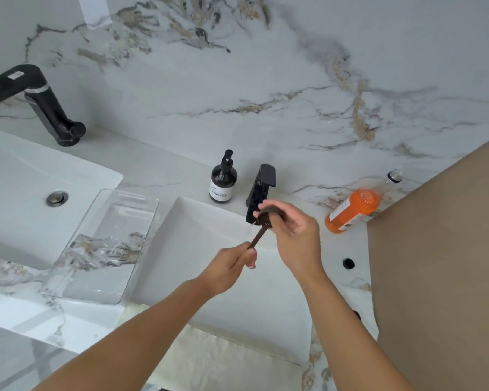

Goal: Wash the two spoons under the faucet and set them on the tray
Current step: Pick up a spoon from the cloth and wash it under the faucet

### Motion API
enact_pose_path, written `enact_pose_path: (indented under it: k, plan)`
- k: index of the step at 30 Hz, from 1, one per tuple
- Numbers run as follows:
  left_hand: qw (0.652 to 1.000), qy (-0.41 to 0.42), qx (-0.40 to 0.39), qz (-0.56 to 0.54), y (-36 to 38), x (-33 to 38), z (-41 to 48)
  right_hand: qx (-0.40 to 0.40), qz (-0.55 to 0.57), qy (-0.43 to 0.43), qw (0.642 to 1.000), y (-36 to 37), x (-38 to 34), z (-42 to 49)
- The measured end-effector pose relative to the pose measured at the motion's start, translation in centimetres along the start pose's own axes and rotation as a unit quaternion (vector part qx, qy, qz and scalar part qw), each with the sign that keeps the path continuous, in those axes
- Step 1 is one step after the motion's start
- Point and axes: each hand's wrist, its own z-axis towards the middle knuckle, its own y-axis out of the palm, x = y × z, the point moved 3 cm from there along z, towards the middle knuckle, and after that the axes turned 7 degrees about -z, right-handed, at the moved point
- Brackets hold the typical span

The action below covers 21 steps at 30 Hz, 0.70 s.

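Note:
A dark brown wooden spoon [259, 235] is held over the white sink [203, 221], just under the spout of the black faucet [261, 190]. My left hand [233, 265] grips the end of its handle. My right hand [294, 230] wraps around its bowl, fingers rubbing it. The clear tray [105, 244] lies on the counter to the left of the sink, with nothing on it. I see only this one spoon.
A brown pump soap bottle [223, 179] stands behind the sink. A bottle of orange liquid [356, 206] lies at the right by a brown panel [441, 263]. A second sink [26, 176] and black faucet [40, 100] are at the far left.

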Motion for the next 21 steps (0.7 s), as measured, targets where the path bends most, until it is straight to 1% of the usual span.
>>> enact_pose_path:
  k: [2,5,6,8,9,10,12,14,17,19,20,21]
  plan:
    - [1.0,-0.009,-0.012,0.024,-0.8,0.0,0.0,0.004,-0.02,0.002,1.0,0.6,0.1,0.1]
    - [0.999,-0.024,0.005,-0.03,-1.0,-0.4,-0.5,-0.021,-0.038,0.028,0.999,0.5,0.3,1.2]
    - [0.997,-0.043,0.016,-0.063,-0.9,-0.7,-0.7,-0.031,-0.064,0.034,0.997,0.1,0.3,1.9]
    - [0.988,-0.089,0.039,-0.119,-1.1,-1.6,-1.2,-0.031,-0.168,0.025,0.985,-0.7,-0.1,3.7]
    - [0.983,-0.109,0.045,-0.138,-1.2,-2.0,-1.3,-0.049,-0.23,0.018,0.972,-0.8,-0.2,4.8]
    - [0.978,-0.129,0.043,-0.156,-1.3,-2.3,-1.5,-0.082,-0.296,0.014,0.951,-0.5,-0.1,5.8]
    - [0.966,-0.163,0.03,-0.198,-1.6,-2.3,-2.0,-0.156,-0.42,0.013,0.894,0.4,0.4,7.3]
    - [0.956,-0.184,0.013,-0.226,-2.0,-2.2,-2.5,-0.198,-0.492,0.028,0.847,1.0,1.1,8.0]
    - [0.953,-0.202,-0.014,-0.226,-2.4,-1.7,-3.2,-0.197,-0.536,0.028,0.82,1.4,1.9,7.9]
    - [0.951,-0.206,-0.021,-0.227,-2.8,-1.4,-3.6,-0.213,-0.569,0.022,0.794,1.8,2.2,7.2]
    - [0.951,-0.208,-0.02,-0.229,-3.0,-1.2,-3.7,-0.219,-0.575,0.026,0.788,1.9,2.4,6.9]
    - [0.951,-0.207,-0.018,-0.23,-3.2,-1.1,-3.8,-0.216,-0.57,0.033,0.792,2.1,2.4,6.7]
